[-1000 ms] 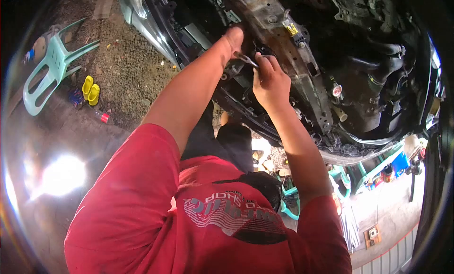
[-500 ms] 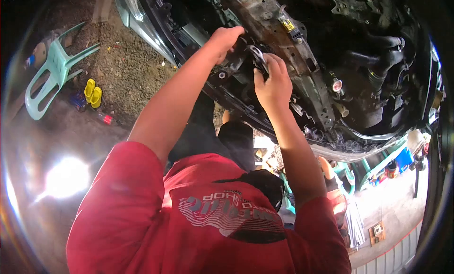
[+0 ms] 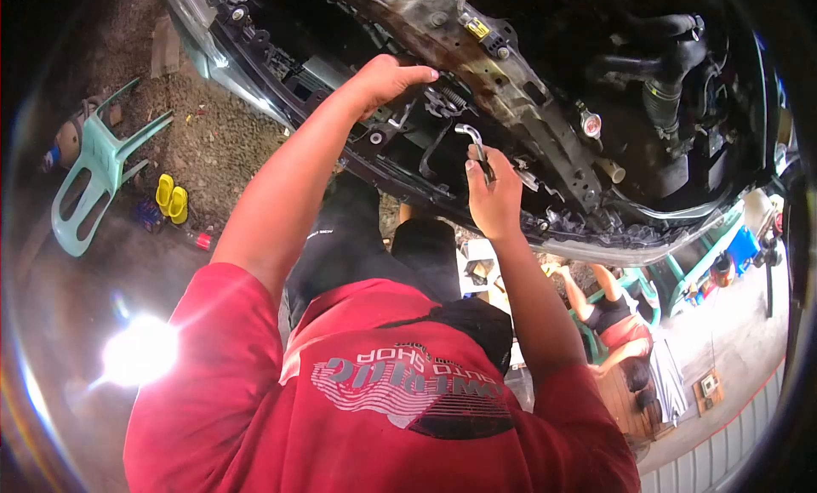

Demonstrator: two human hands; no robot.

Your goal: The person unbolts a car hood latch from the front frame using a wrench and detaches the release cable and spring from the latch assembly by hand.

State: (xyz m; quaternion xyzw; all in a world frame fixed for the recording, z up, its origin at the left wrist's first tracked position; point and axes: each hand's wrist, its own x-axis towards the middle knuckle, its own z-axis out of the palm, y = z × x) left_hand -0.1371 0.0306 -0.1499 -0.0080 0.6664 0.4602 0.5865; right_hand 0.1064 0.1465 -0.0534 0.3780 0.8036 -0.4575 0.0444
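Observation:
My right hand (image 3: 495,191) is closed around the shaft of a chrome L-shaped socket wrench (image 3: 473,136), whose bent head points up and left over the car's front end. To its left, my left hand (image 3: 385,83) reaches over the engine bay's front edge. Its thumb stretches toward the rusty crossbar (image 3: 511,93), while the curled fingers are partly hidden, and what they hold cannot be made out. Just beside the left thumb is a latch mechanism with a coil spring (image 3: 453,96). A dark curved rod (image 3: 435,153) lies between the hands.
Dark hoses (image 3: 664,102) and a radiator cap (image 3: 591,124) are at the right of the engine bay. On the left ground lie a green plastic chair (image 3: 102,165) and yellow clogs (image 3: 171,199). Another person (image 3: 614,310) sits low at the right, near green chairs.
My right hand has drawn back toward me with the wrench, whose bent head now shows plainly. The left hand's thumb is extended, and the latch spring is in sight. The view has shifted slightly.

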